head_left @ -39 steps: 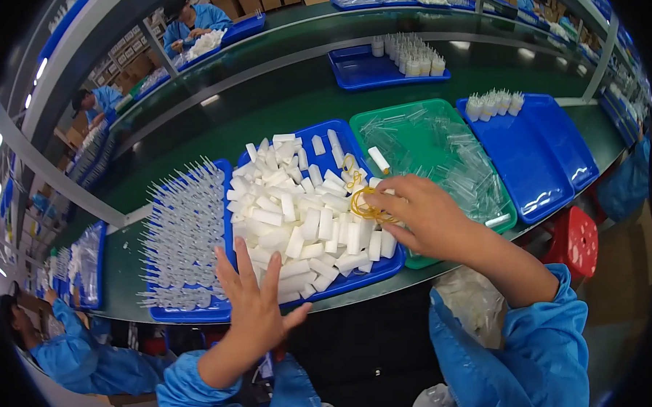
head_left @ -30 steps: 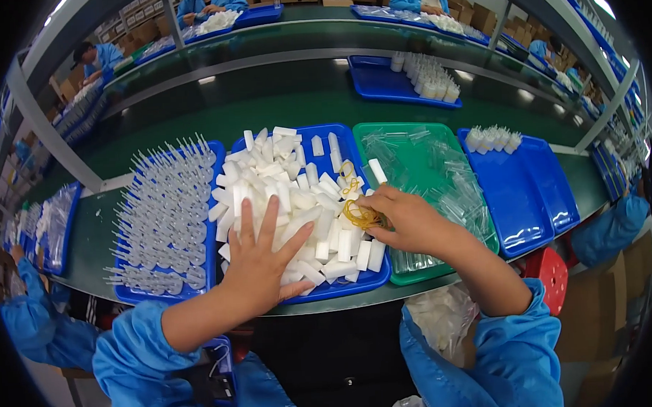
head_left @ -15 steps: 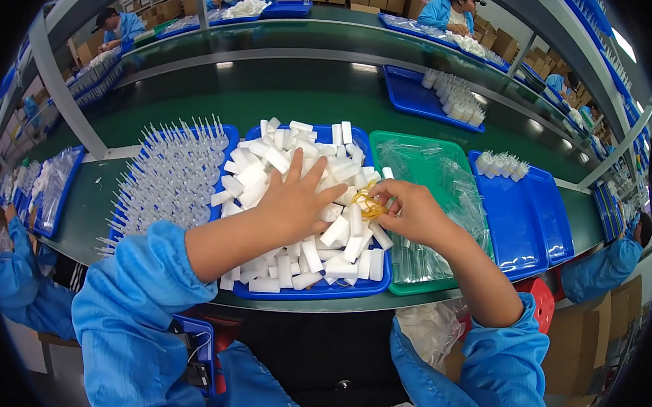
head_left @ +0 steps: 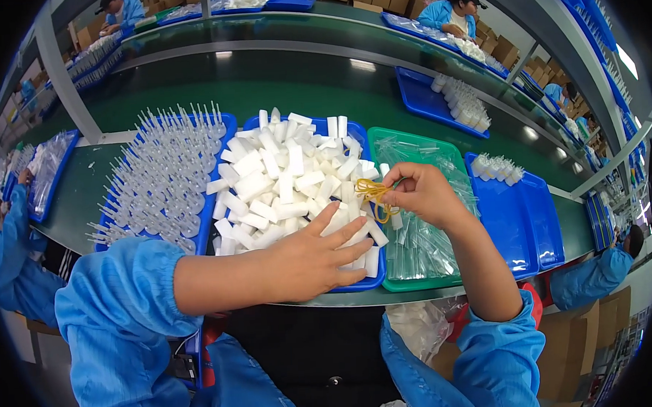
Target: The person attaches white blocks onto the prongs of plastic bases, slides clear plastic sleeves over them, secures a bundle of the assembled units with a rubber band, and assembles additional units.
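Note:
A heap of white foam-like blocks [head_left: 267, 178] fills the blue tray [head_left: 340, 287] in front of me. My left hand [head_left: 315, 256] lies over the near right part of the heap, palm down with fingers spread, holding nothing. Pinched in my right hand [head_left: 420, 192] is a bundle of yellow rubber bands [head_left: 373, 191], held over the seam between the blue tray and the green tray [head_left: 451, 154]. One band hangs down from the bundle. Thin clear plastic tubes [head_left: 430, 250] lie in the green tray beneath my right hand.
On the left, a blue tray holds many clear bulb-shaped parts with upright thin stems [head_left: 168, 170]. Farther right, a blue tray [head_left: 505, 232] carries a small group of whitish pieces [head_left: 497, 168]. Another blue tray [head_left: 427, 108] sits on the green belt [head_left: 277, 85]. Co-workers sit across and alongside.
My left hand has moved toward me from the middle of the heap to its near right side. My right hand has lifted the rubber bands slightly off the blocks.

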`<state>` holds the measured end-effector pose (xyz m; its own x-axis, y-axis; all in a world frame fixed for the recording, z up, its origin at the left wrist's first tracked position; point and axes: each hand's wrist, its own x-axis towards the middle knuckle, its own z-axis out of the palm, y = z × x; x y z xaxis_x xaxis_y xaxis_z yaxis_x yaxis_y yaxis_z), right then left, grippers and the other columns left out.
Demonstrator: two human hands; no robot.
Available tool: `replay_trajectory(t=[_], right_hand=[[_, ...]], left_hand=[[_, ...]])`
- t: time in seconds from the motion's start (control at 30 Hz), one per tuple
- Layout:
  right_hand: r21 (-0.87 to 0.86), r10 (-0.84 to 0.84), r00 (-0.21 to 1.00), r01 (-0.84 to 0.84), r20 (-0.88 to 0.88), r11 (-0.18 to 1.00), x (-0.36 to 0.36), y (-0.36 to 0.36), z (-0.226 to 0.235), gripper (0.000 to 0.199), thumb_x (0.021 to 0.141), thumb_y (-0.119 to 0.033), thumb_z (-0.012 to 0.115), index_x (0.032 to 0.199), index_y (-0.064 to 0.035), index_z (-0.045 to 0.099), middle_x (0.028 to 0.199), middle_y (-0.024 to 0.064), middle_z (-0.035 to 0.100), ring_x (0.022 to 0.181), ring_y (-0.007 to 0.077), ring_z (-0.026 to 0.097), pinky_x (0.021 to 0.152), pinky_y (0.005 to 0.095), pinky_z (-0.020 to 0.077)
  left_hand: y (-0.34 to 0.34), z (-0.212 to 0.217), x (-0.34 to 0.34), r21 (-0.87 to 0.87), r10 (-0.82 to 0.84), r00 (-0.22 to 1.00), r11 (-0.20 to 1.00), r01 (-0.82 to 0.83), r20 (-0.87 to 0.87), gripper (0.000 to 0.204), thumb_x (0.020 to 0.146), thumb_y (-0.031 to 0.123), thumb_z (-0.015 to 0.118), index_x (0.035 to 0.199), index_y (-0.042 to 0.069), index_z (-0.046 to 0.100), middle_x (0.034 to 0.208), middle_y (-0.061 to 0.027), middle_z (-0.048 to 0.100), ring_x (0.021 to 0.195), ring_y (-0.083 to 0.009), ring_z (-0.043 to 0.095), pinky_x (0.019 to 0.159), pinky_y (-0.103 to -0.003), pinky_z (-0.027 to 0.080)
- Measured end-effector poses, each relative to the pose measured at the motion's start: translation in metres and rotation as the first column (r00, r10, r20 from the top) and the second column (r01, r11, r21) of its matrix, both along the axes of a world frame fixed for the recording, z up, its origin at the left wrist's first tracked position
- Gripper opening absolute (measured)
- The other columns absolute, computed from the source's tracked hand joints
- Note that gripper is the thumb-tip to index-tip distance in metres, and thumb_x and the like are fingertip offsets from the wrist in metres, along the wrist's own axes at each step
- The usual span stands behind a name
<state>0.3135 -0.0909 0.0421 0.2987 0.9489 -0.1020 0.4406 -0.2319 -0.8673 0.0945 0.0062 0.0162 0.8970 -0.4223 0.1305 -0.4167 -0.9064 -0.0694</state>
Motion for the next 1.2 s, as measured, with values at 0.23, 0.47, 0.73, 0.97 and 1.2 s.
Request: replay_trajectory(t=[0.23,0.47,0.73,0.97,1.2], right_hand=[[0.064,0.103,0.976,-0.117,0.192,0.991,-0.016,-0.001,0.0,0.025,0.07,-0.004,0.071,0.092,-0.0008,0.061,0.084,0.0042,0.061,0.067,0.0079,0.059,0.058,0.0214,0.0474],[0.042,0.197,0.8,-0.267,0.567,0.963,-0.025,-0.02,0.013,0.054,0.063,-0.007,0.076,0.113,-0.0088,0.057,0.104,0.0109,0.056,0.093,0.0253,0.058,0.08,0.0333,0.0473],[0.086,0.136,0.609,-0.32,0.781,0.943,-0.042,-0.042,0.063,0.045,0.07,-0.01,0.068,0.113,-0.0086,0.055,0.108,0.0105,0.057,0.102,0.027,0.054,0.084,0.0371,0.04],[0.486,-0.148,0.481,-0.724,0.864,0.489,-0.13,-0.083,0.118,0.021,0.068,-0.01,0.063,0.088,-0.0099,0.066,0.079,0.0056,0.066,0.069,0.0179,0.064,0.063,0.0288,0.041],[0.639,-0.089,0.746,-0.494,0.66,0.59,-0.119,-0.107,0.11,0.017,0.077,-0.013,0.061,0.094,-0.009,0.061,0.08,0.0059,0.066,0.066,0.0179,0.064,0.059,0.0262,0.0374]], left_hand=[[0.024,0.011,-0.011,0.147,0.191,0.979,0.969,-0.2,0.072,0.031,0.08,0.022,0.057,0.108,0.009,0.06,0.129,-0.0094,0.047,0.131,-0.032,0.03,0.104,-0.061,0.017],[0.053,0.039,-0.054,-0.043,0.365,0.924,0.931,-0.362,0.117,0.033,0.077,0.023,0.064,0.109,0.014,0.06,0.126,-0.0068,0.05,0.126,-0.0292,0.037,0.105,-0.057,0.018],[0.094,0.085,-0.014,-0.159,0.568,0.816,0.801,-0.578,-0.106,0.032,0.084,0.02,0.057,0.114,0.008,0.056,0.114,-0.0137,0.058,0.11,-0.0305,0.052,0.1,-0.044,0.033],[0.181,0.05,0.106,-0.145,0.686,0.647,0.641,-0.754,-0.333,0.061,0.093,0.05,0.033,0.133,0.005,0.038,0.133,-0.0192,0.041,0.124,-0.0353,0.038,0.103,-0.041,0.031],[0.218,0.009,0.124,0.0,0.666,0.446,0.557,-0.831,-0.597,0.08,0.087,0.067,0.019,0.128,0.004,0.047,0.132,-0.021,0.043,0.126,-0.0335,0.037,0.103,-0.04,0.03]])
